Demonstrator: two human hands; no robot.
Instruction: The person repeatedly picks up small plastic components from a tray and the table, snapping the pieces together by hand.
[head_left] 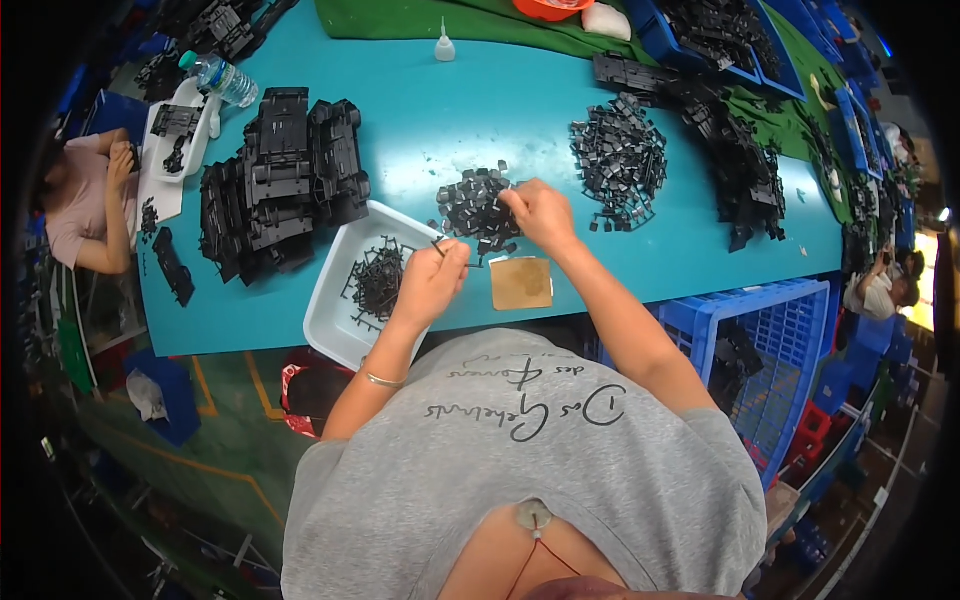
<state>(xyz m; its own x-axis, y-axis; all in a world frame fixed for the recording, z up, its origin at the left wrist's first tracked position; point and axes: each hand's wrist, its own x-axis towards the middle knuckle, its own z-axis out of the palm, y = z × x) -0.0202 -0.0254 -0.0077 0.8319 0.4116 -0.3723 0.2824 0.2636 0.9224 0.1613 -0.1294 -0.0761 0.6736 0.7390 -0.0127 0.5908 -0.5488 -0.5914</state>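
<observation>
My left hand (435,278) is closed around a thin black plastic rod (438,246), whose ends stick out past the fingers. It is over the right rim of a white plastic bin (325,305) that holds a tangle of thin black plastic parts (378,280). My right hand (543,212) has its thumb and fingertips pinched together at the right edge of a heap of small black plastic pieces (475,208). Whatever is between those fingertips is too small to make out. Just below the heap, a brown square pad (522,284) lies near the table's front edge.
Black toy car chassis (280,170) are stacked left on the teal table (400,85). A second heap of small pieces (620,160) and more black parts (735,160) lie right. A dropper bottle (444,46) stands behind; a blue crate (765,360) is below right. A person (100,200) sits left.
</observation>
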